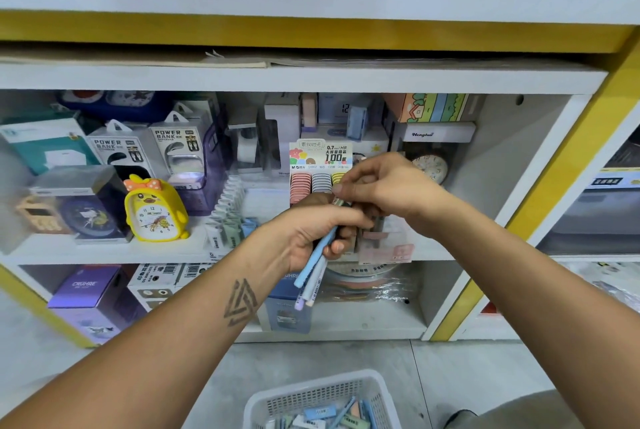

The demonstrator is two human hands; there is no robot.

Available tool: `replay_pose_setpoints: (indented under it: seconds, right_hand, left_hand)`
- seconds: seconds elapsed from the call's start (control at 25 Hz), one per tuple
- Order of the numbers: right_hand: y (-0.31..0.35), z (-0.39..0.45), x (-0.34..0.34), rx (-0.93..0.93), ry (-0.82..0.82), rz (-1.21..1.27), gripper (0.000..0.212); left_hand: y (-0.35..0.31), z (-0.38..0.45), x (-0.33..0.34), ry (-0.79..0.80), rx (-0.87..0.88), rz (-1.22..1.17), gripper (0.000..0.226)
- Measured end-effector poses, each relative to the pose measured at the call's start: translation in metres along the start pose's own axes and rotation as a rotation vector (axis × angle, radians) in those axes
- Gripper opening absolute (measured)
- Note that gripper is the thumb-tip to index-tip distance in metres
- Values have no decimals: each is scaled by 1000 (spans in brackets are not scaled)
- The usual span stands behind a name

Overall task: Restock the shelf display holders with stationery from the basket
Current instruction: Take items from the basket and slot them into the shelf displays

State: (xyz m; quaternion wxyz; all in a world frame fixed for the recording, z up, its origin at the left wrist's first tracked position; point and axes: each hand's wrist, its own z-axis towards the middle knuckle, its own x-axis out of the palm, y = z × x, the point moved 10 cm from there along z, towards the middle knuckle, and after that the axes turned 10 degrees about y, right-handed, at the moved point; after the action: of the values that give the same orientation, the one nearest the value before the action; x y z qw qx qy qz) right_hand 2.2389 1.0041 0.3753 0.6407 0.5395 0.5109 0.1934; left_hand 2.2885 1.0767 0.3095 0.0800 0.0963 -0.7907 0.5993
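A bundle of pens, pale blue and white, is clenched in the left hand in front of the middle shelf, tips pointing down toward the floor. The right hand reaches over it and pinches the top end of one pen from the bundle, just in front of the display holder with its rows of pink, grey and yellow lead cases. The step in hand looks like drawing out a single pen to slot into a holder. To do it well, the left hand should slacken just enough for one pen to slide free while the others stay gripped, and the right hand should pull along the pen's length, not sideways, so nothing knocks the lead cases behind. Which slot it belongs in is hidden behind the hands. The white basket with more stationery sits on the floor below, near the bottom edge of the view. A yellow duck clock stands toward the shelf's left.
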Motion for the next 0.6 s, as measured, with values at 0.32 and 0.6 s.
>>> replay_pose_setpoints:
  seconds: [0.32,0.6]
  right_hand:
    - [-1,4,-4,-4,-59,473,8]
    - [14,15,44,-50,145,464,11]
  left_hand:
    - [2,-31,-35,-6,-39,-167,8]
    - [-25,-70,-91,-305,169,-209,9]
